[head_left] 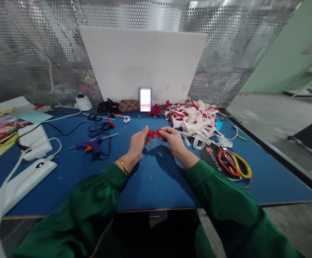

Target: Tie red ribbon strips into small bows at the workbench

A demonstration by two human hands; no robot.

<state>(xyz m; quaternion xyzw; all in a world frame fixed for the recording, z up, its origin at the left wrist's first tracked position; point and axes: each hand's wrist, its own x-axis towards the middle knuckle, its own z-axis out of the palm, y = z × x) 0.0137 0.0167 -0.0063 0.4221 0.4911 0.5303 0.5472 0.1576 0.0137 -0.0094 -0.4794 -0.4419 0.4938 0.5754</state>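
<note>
A small red ribbon bow (151,134) is held up over the middle of the blue table (156,186). My left hand (138,144) pinches its left side between thumb and fingers, a gold bangle at the wrist. On its right side, my right hand (173,139) pinches the other loop. The fingertips hide part of the bow. Right of my right hand lies a heap of white and red ribbons (196,118). A blue glue gun (93,145) rests on the table to the left of my left hand.
Red-and-yellow-handled scissors (235,165) lie on a black card at the right. A lit phone (145,99) stands against a white board (145,64) at the back. White power strips (34,143), cables and a long white device (21,184) occupy the left side.
</note>
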